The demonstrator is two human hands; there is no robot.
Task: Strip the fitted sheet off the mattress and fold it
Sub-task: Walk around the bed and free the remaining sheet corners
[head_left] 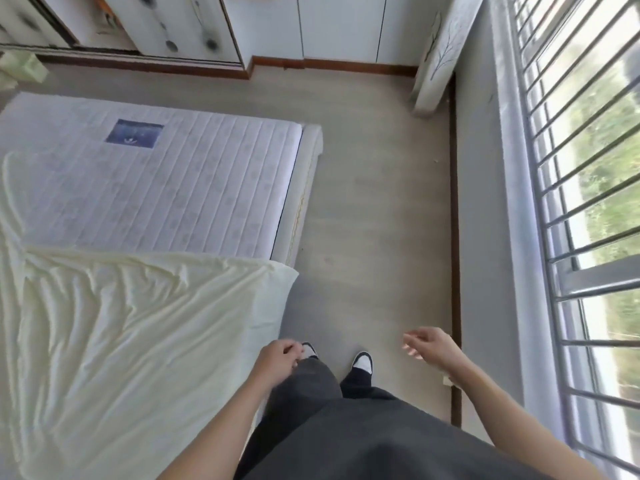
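Left hand (278, 358) and right hand (427, 346), both loosely curled and grasping nothing, hang above the floor (374, 209) beside the bed. The cream fitted sheet (121, 327) covers the mattress's (156, 188) near end; the far end lies bare.

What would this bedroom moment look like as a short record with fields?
place: bedroom, person standing on the floor between bed and window
sheet: pale, wrinkled, covering the near part of the mattress, already off the far part
mattress: quilted, bare at the far end, with a blue label
left hand: loosely curled, holding nothing, beside the sheet's edge
right hand: relaxed, holding nothing, over the floor
task stage: partly stripped, folding not begun
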